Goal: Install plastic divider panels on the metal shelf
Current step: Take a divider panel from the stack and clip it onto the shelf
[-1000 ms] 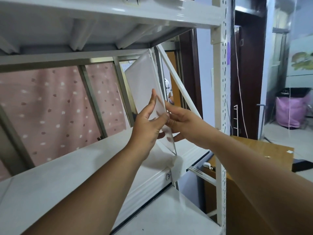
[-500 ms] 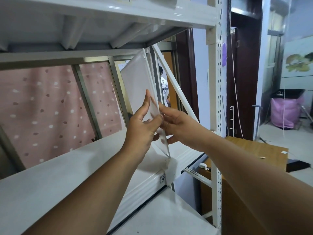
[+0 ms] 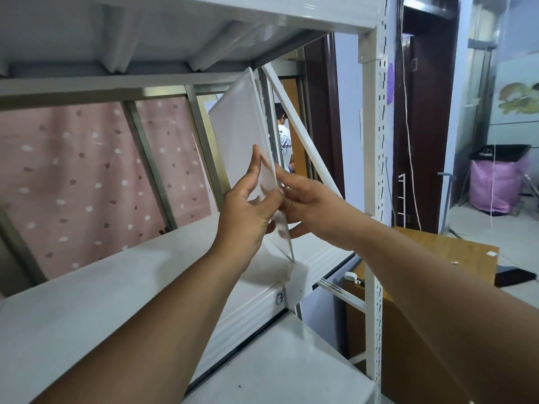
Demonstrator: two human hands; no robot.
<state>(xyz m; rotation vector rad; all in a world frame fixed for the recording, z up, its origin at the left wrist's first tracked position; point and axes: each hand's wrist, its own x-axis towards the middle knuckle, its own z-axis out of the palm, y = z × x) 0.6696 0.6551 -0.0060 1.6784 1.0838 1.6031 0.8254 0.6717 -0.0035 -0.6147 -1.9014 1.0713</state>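
Not much has shifted since half a second ago: both hands are still clamped on the plastic divider panel (image 3: 242, 132), and the panel sits a touch more upright, its top corner now tucked up by the underside of the upper shelf (image 3: 175, 27). The camera view slid a little too, so the whole scene drifts left.

Left hand (image 3: 248, 211) pinches the panel's near edge, thumb on the face toward us, fingers wrapped behind. Right hand (image 3: 306, 205) comes in from 4 o'clock and grips the same edge from the other side, fingertips touching the left hand's. So the hands are together, both closed on the panel.

The panel stands tilted on the metal shelf (image 3: 102, 287), its bottom corner dropping to a white plastic clip (image 3: 294, 284) on the shelf's front lip at about 6 o'clock of the hands. A diagonal white brace (image 3: 303, 141) runs just behind the panel at 1 o'clock.

Containers: a black bin (image 3: 500, 153) with a pink bag liner (image 3: 495, 185) way off at 3 o'clock; can't tell what's inside. A wooden desk (image 3: 455, 252) sits past the perforated upright post (image 3: 377, 141).
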